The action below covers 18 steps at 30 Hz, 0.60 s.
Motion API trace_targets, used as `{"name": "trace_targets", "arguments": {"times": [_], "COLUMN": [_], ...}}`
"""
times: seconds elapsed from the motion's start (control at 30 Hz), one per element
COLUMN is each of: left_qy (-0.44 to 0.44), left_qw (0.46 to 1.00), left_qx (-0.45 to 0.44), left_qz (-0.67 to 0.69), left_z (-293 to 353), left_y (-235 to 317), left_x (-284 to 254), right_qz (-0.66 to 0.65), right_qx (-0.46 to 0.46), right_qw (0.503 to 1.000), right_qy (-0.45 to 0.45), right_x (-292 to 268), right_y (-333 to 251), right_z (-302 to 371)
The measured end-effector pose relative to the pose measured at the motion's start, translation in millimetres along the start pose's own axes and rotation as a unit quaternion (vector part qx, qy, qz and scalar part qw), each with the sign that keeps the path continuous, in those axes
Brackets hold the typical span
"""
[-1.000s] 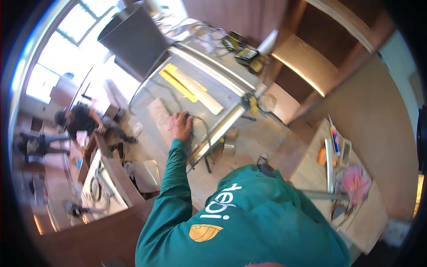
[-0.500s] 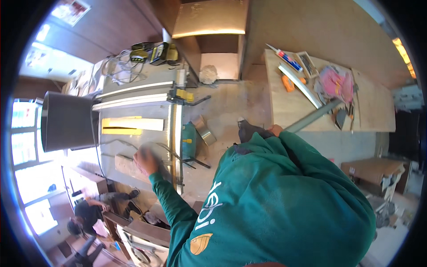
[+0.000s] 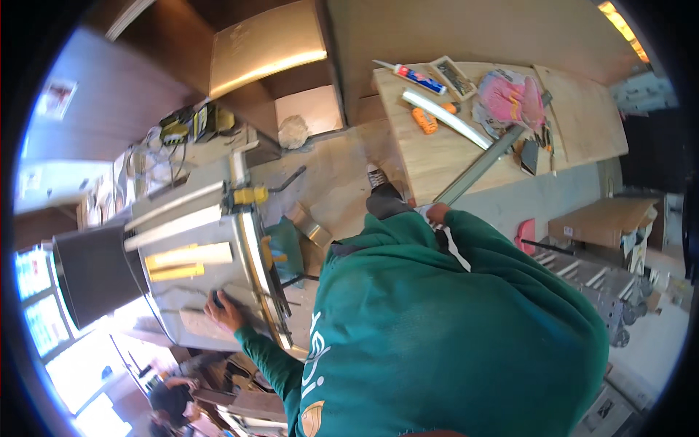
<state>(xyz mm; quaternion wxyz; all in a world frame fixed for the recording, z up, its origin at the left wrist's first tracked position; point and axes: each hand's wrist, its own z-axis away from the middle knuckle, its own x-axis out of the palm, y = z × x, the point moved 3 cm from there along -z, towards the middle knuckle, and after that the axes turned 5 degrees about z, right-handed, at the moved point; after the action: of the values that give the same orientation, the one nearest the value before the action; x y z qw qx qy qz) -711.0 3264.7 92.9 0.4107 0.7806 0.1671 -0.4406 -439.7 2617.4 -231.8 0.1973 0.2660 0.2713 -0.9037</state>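
My left hand (image 3: 224, 313) is over the grey work table on the left, its fingers curled round a small black object (image 3: 217, 298) whose kind I cannot make out. Under that hand lies a pale wooden board (image 3: 205, 325). Farther off on the same table are yellow and cream strips (image 3: 188, 261). My right hand (image 3: 438, 213) is closed, low beside the near end of a long grey-green metal profile (image 3: 477, 171) that rests on the plywood bench. Something white shows at its fingers; what it grips is partly hidden by my sleeve.
On the plywood bench (image 3: 408, 160) lie an orange power tool (image 3: 424, 121), a sealant tube (image 3: 420, 79), a pink cloth (image 3: 510, 98) and a box of small parts (image 3: 452, 76). A yellow-black clamp (image 3: 251, 195) juts from the grey table. Another person (image 3: 171, 397) is at lower left.
The whole view has turned and shifted, so both tables sit differently in it. My left hand, blurred before, is now clearer with the black object. More of my right hand shows.
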Motion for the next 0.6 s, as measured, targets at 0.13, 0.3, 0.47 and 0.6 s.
{"name": "trace_targets", "arguments": {"times": [0.13,0.3,0.47,0.6], "left_qy": [-0.004,-0.014,0.018,-0.023], "left_qw": [1.000,0.999,0.992,0.987], "left_qx": [0.003,0.021,0.035,0.037], "left_qz": [0.013,-0.034,-0.124,-0.153], "left_z": [1.8,-13.1,-3.9,-23.9], "left_y": [-25.9,-11.9,-54.5,-65.3], "left_x": [-6.1,15.4,2.4,16.0], "right_qz": [-0.260,-0.254,-0.363,-0.443], "right_qx": [0.107,0.461,0.596,0.596], "right_qw": [0.954,0.794,0.622,0.602], "right_qy": [0.106,0.305,0.354,0.292], "right_x": [-71.6,-37.7,-67.0,-58.6], "right_y": [5.8,78.6,26.1,21.5], "right_z": [-10.9,-0.4,51.8,65.2]}}
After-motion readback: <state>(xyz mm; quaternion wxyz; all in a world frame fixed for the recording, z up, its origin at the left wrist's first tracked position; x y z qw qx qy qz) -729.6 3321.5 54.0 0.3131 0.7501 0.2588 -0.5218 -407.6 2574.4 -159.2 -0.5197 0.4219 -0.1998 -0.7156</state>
